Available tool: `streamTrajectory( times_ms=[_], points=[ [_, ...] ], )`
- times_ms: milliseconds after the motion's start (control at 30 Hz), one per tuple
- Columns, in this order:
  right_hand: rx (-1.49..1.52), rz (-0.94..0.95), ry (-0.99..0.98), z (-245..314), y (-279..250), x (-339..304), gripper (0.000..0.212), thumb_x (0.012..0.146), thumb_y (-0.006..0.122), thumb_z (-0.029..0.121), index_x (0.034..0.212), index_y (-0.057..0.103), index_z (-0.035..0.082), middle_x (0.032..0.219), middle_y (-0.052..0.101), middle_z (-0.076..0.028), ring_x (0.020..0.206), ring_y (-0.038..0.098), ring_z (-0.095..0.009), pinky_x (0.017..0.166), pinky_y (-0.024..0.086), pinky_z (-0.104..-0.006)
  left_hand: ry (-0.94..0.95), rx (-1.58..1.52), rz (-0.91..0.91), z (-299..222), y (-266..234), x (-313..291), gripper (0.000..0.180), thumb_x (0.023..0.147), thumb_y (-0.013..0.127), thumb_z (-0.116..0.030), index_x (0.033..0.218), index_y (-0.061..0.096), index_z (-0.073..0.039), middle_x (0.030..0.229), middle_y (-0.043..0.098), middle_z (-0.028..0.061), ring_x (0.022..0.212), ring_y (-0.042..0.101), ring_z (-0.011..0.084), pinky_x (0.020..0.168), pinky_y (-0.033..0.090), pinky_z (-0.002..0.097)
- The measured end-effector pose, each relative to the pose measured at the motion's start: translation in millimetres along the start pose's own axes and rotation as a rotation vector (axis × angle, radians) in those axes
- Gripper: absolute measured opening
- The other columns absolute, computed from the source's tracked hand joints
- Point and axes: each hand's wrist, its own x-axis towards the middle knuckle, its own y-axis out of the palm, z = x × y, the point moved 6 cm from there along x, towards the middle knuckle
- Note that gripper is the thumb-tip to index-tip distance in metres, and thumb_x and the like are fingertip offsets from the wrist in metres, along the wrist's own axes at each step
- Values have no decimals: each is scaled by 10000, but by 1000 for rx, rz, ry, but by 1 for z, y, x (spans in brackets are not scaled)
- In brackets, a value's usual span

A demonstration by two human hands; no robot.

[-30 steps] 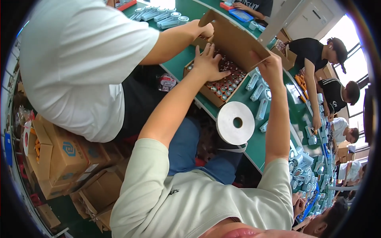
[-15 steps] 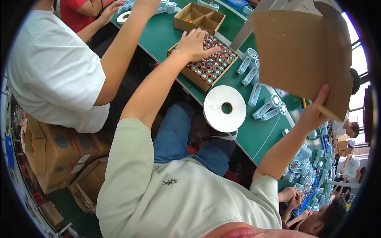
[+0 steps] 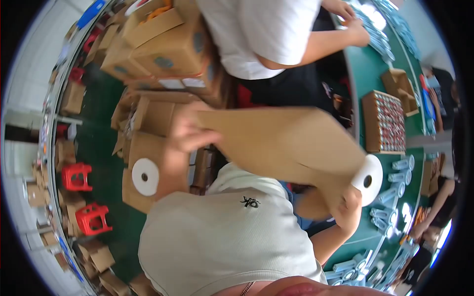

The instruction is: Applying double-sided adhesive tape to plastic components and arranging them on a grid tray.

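A brown cardboard sheet (image 3: 281,140) stretches across the space before my chest, smeared by motion. My left hand (image 3: 190,130) is blurred, its fingers closed at the sheet's left end. At the lower right end, my right hand (image 3: 347,204) grips the sheet. Just behind that end, a white tape roll (image 3: 371,182) sits by the table edge, partly covered. Farther along the green table, a cardboard box (image 3: 374,126) holds rows of small cylindrical cells.
A worker in a white shirt (image 3: 261,34) sits beyond the sheet. Stacked cartons (image 3: 163,59) and an open carton (image 3: 143,116) stand on my left, near another white roll (image 3: 145,176). Red stools (image 3: 94,219) are on the floor. Light-blue plastic housings (image 3: 387,217) lie on the table.
My view has swung left, away from the table. The sheet has come down from the upper right to before my chest. My left hand has left the box of cells and now grips the sheet.
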Motion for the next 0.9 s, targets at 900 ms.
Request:
streamTrajectory(
  times_ms=[900],
  points=[
    [172, -1008, 339, -36, -5, -51, 400, 735, 752, -117, 1120, 693, -29, 1003, 697, -120, 841, 685, -210, 769, 571, -268, 250, 859, -784, 21, -52, -3, 117, 880, 548, -60, 989, 587, -48, 834, 586, 63, 732, 515, 180, 732, 469, 289]
  ],
)
